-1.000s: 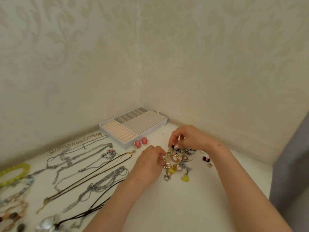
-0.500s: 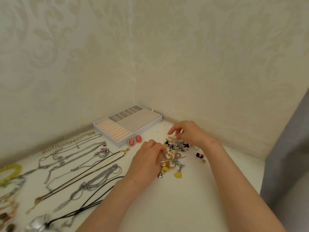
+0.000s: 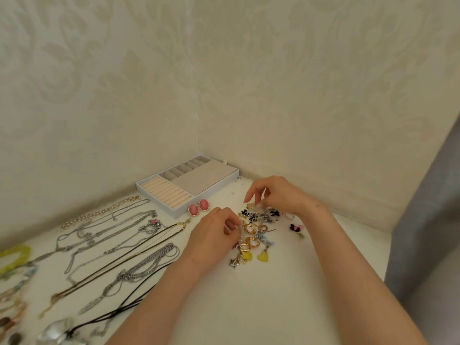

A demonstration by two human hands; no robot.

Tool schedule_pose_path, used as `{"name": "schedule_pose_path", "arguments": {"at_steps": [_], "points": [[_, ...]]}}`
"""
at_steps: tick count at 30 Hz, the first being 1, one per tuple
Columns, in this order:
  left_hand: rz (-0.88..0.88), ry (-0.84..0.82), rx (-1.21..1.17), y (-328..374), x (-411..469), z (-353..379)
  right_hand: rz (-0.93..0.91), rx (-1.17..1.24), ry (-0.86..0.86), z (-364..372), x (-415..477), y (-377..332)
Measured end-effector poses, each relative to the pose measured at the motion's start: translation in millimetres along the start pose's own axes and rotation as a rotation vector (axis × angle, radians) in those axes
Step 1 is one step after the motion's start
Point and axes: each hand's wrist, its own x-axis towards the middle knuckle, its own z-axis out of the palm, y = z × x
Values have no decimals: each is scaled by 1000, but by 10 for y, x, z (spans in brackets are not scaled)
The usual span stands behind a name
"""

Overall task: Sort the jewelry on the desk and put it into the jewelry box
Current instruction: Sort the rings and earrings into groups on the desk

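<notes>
Jewelry pile (image 3: 256, 230) lay on the desk (image 3: 273, 295) between the fingers. The left hand (image 3: 211, 237) curled its fingers at one edge, the right hand (image 3: 278, 195) at the other; whether either pinched a piece was unclear. The jewelry box (image 3: 204, 178) sat beyond the left fingers.

yellow bracelet (image 3: 15, 257): sliced off by the left edge.
earring pile (image 3: 256, 235): pieces too tiny to name, some tucked under the left hand (image 3: 211, 235).
right hand (image 3: 273, 195): fingertips down in the pile, grip unclear.
beaded bracelets (image 3: 10, 317): blurred, cropped bottom-left.
</notes>
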Motion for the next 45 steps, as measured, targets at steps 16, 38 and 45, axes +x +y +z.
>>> {"name": "schedule_pose_path", "arguments": {"at_steps": [16,38,45], "points": [[-37,49,-52,25,-8,-4,76,-18,-84,19,-13,-22],[-200,332,223,-139,-11,-146,163,-45,18,-200,-117,62],[-165,370,238,-176,-6,-149,202,-93,-111,-168,-136,46]]}}
